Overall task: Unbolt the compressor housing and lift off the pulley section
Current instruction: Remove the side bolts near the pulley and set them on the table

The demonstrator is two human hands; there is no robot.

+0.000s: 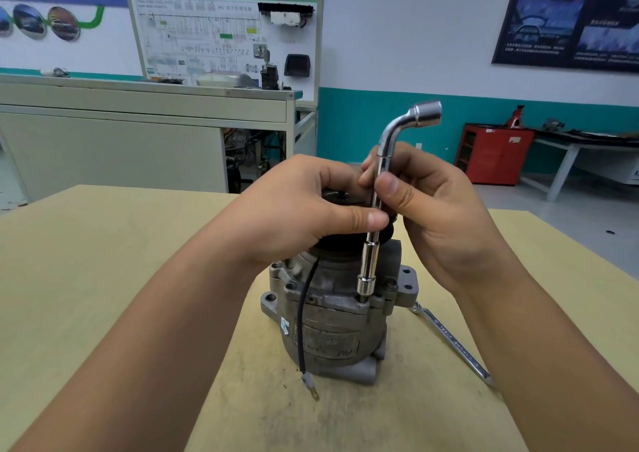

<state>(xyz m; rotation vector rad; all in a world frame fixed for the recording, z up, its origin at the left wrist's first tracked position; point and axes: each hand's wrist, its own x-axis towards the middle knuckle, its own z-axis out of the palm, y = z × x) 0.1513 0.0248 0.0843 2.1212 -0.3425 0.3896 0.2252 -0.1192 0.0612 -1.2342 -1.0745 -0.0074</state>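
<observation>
The grey metal compressor (pixel 328 327) stands upright on the wooden table (pixel 103 261), its black pulley section (pixel 340 202) on top. A chrome L-shaped socket wrench (pixel 373 237) stands vertically, its lower socket seated on a bolt at the housing flange (pixel 363 298). My left hand (pixel 304 209) wraps over the pulley, and its thumb touches the wrench shaft. My right hand (pixel 432 209) pinches the shaft between thumb and fingers. A black wire (pixel 304 313) with a terminal hangs down the housing's front.
A flat spanner (pixel 453 342) lies on the table to the compressor's right. Behind the table stand a grey workbench (pixel 138 133) with a wiring display board (pixel 224 33). At the right are a red cabinet (pixel 494 154) and another table (pixel 587 151).
</observation>
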